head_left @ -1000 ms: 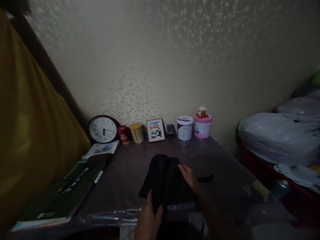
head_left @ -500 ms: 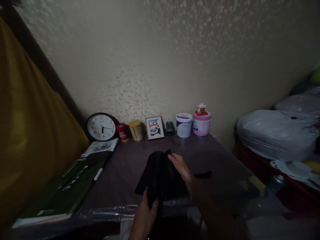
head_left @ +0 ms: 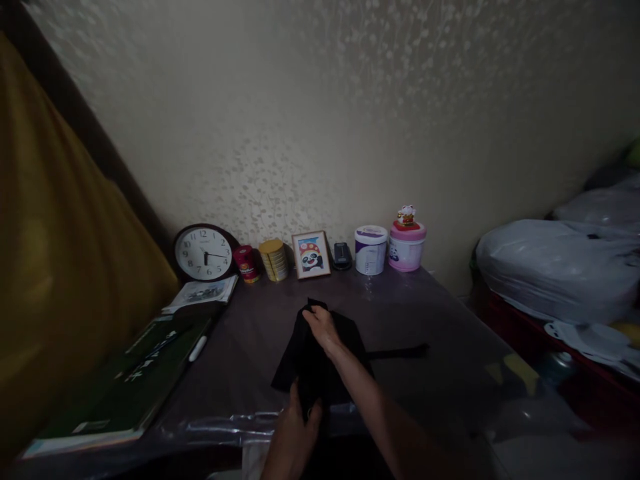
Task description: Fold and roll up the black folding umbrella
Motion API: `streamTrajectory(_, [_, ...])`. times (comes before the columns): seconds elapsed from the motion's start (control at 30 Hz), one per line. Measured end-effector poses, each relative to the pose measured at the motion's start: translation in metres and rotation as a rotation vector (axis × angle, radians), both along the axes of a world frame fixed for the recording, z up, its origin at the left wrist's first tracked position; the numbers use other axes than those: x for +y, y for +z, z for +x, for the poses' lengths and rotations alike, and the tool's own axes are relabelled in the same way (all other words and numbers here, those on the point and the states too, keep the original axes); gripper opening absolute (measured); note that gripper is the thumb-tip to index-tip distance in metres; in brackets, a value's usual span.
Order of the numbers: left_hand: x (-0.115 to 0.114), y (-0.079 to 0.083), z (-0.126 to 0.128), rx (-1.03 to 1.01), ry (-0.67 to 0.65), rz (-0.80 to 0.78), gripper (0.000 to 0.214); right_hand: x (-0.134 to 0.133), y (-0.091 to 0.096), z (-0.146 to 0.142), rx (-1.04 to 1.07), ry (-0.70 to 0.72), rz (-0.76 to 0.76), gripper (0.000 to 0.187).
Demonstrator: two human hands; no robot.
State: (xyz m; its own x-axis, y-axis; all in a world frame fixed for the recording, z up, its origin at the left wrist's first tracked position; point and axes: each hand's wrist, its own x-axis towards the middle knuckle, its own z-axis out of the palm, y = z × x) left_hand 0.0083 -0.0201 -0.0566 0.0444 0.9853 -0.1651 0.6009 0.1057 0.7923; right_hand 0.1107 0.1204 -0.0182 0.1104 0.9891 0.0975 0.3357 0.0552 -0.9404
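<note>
- Black cloth (head_left: 310, 360) lies bunched in the middle of the dark table (head_left: 440, 313), close to the near edge and well short of the row of things along the wall.
- The left hand (head_left: 295, 427) is at the cloth's near end, thumb on top and fingers tucked under, pinched shut on the fabric.
- The right hand (head_left: 323, 327) reaches across to the far end, fingers curled down and closed on a raised fold there.
- A thin black strap (head_left: 400, 351) runs out from the cloth to the right, flat on the table.
- Clear plastic sheeting (head_left: 225, 427) is crumpled along the table's near edge, just beside the left hand.
- Along the wall, left to right: a round clock (head_left: 203, 253), a red tin (head_left: 247, 263), a gold tin (head_left: 274, 260), a framed panda picture (head_left: 311, 255), a small dark device (head_left: 342, 256), a white and purple tub (head_left: 371, 250), and a pink tub (head_left: 407, 248) with a little figurine (head_left: 406, 215) on its lid.
- On the left of the table lie a green book (head_left: 145, 373), a magazine (head_left: 203, 293) and a white pen (head_left: 198, 348).
- A yellow curtain (head_left: 60, 267) hangs at far left; a grey wrapped bundle (head_left: 555, 267) sits off to the right.
</note>
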Motion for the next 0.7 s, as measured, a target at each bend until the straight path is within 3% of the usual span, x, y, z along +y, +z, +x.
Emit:
streamTrajectory(0.23, [0.002, 0.004, 0.001, 0.147, -0.051, -0.07, 0.065, 0.007, 0.001, -0.007, -0.165, 0.014, -0.075, 0.036])
streamTrajectory(0.37, [0.0, 0.007, 0.003, 0.183, -0.074, -0.029, 0.065, 0.005, 0.004, -0.009, -0.247, 0.037, -0.107, 0.035])
streamTrajectory(0.7, [0.0, 0.017, 0.011, 0.308, -0.083, -0.065, 0.065, 0.01, 0.006, -0.007, -0.249, 0.061, -0.071, 0.037])
